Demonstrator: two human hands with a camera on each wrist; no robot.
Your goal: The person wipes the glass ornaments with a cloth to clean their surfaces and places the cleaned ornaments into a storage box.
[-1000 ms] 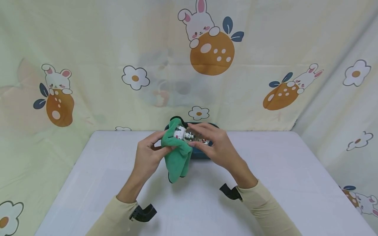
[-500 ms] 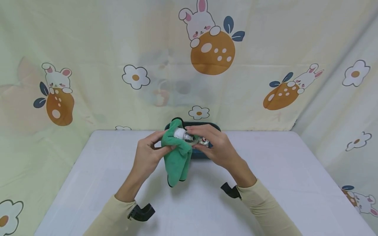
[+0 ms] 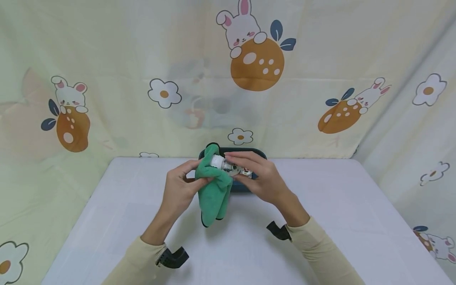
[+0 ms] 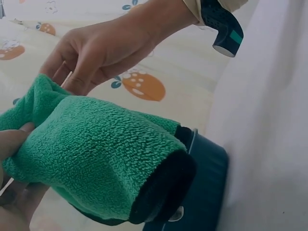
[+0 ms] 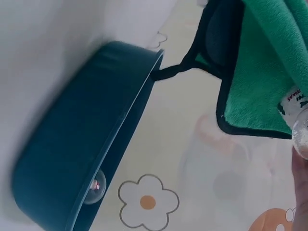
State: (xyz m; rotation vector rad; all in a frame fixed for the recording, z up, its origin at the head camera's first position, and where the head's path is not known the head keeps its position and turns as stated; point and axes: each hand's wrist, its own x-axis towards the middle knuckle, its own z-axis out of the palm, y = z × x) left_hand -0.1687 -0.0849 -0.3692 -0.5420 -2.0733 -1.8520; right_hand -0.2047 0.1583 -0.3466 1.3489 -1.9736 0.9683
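A small snow globe with a white printed base (image 3: 217, 161) and a clear dome (image 5: 301, 132) is held between both hands above the tray. My left hand (image 3: 181, 186) pinches a green plush cloth with black edging (image 3: 213, 198) around the base, finger on one side and thumb on the other. The cloth's lower end hangs down, and in the left wrist view the cloth (image 4: 101, 149) hides the globe. From the other side, my right hand (image 3: 261, 170) grips the dome between thumb and fingertips. Only a strip of the right hand shows in the right wrist view.
Behind the hands, a dark teal tray (image 3: 240, 187) stands near the table's back edge. Inside it lies another clear globe (image 5: 96, 186). A black loop (image 5: 168, 72) on the cloth overlaps the tray rim. A printed curtain (image 3: 303, 118) backs the white table (image 3: 320, 237).
The snow globe has turned within the hands: printed pictures faced the head camera a second ago, and plain white shows now. The cloth's hanging end has dropped slightly lower.
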